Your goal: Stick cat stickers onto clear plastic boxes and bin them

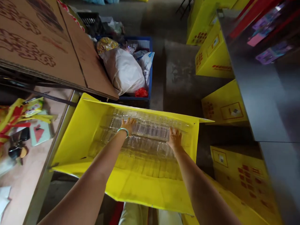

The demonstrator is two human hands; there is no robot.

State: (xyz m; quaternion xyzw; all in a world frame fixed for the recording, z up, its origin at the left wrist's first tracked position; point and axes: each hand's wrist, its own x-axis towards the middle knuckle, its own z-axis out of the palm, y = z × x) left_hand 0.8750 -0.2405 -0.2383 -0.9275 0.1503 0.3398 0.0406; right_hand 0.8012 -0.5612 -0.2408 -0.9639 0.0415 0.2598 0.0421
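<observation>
A yellow carton (pixel 67 134) stands open in front of me, with rows of clear plastic containers (pixel 152 130) packed inside. My left hand (pixel 128 125) lies over the upper row, its fingers spread on the plastic. At the right end of that row, my right hand (pixel 175 139) touches the containers with its fingers apart. Both arms reach down into the carton, and a pale green band (pixel 123 129) circles my left wrist. The undersides of the fingers are hidden.
On the left, a wooden table (pixel 39 162) holds keys, ribbons and packets beside a large brown cardboard sheet (pixel 47 47). Beyond the carton is a blue crate (pixel 150 68) with a white bag (pixel 126 72). Yellow boxes (pixel 222 103) stand under a grey table (pixel 253 93) on the right.
</observation>
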